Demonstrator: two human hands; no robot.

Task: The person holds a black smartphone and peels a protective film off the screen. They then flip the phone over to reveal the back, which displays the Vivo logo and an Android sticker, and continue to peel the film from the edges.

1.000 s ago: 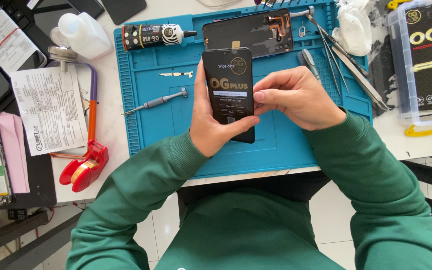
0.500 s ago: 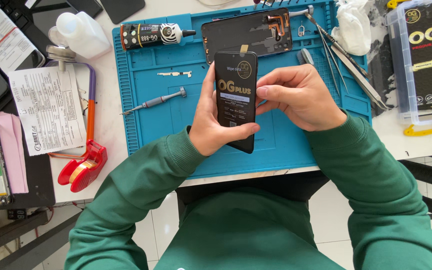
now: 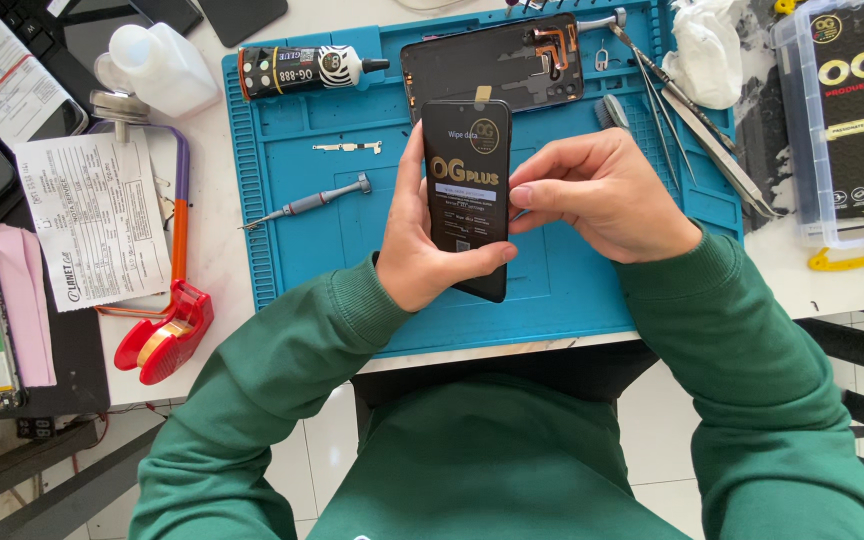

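Both hands grip a black phone screen (image 3: pixel 467 195) at frame centre: left hand (image 3: pixel 422 245) wraps its lower edge, right hand (image 3: pixel 602 195) pinches its right side. Left to right beneath: white bench (image 3: pixel 217 270), blue work mat (image 3: pixel 282 210), screwdriver (image 3: pixel 312 203), tweezers (image 3: pixel 692 110). Tiled floor (image 3: pixel 322 450) below.

We count one black replacement phone screen (image 3: pixel 467 190), one opened phone frame (image 3: pixel 497 62), one blue repair mat (image 3: pixel 302 290), one screwdriver (image 3: pixel 317 200), one glue tube (image 3: pixel 302 68), one white squeeze bottle (image 3: pixel 157 65), one red tape dispenser (image 3: pixel 164 335) and two hands.
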